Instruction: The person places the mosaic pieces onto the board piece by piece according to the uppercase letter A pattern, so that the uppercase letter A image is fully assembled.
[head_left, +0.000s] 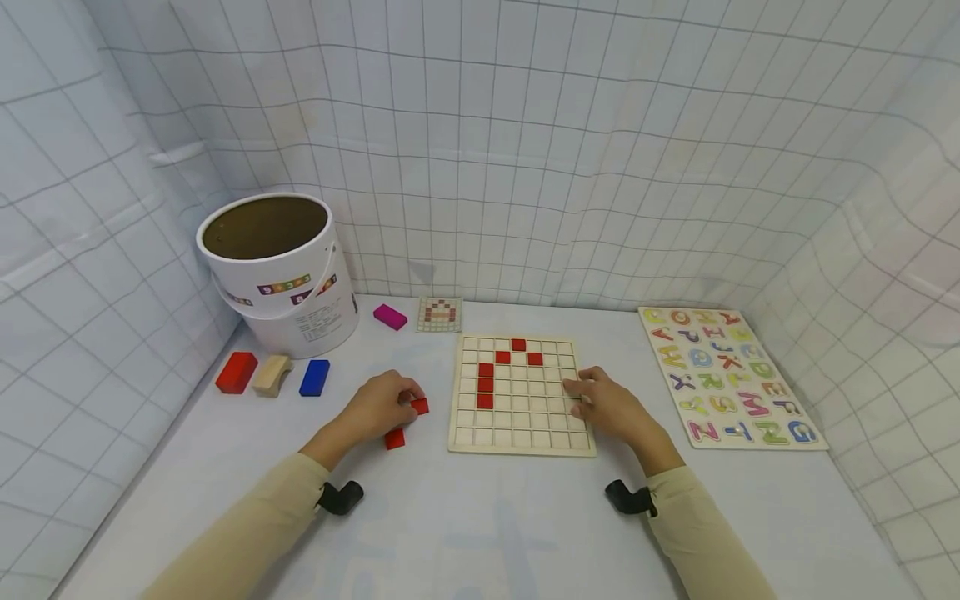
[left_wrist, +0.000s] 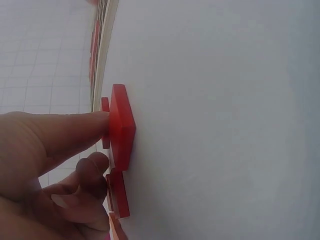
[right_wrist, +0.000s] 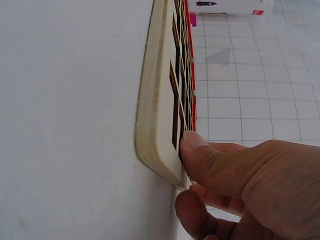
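My left hand bends over small red square tiles left of the wooden grid board. Its thumb and index finger pinch one red tile; the thumb covers part of it in the left wrist view. A nearer red tile lies on the table in front of the thumb, and another red tile is beside the curled fingers. At the board's right edge, my right hand grips the rim, thumb on top and fingertips at the side. Several red tiles sit in the board's upper-left and top cells.
A small pattern card lies behind the board beside a magenta block. Back left stands a white bucket, with a red block, wooden arch and blue block before it. An alphabet board lies at right.
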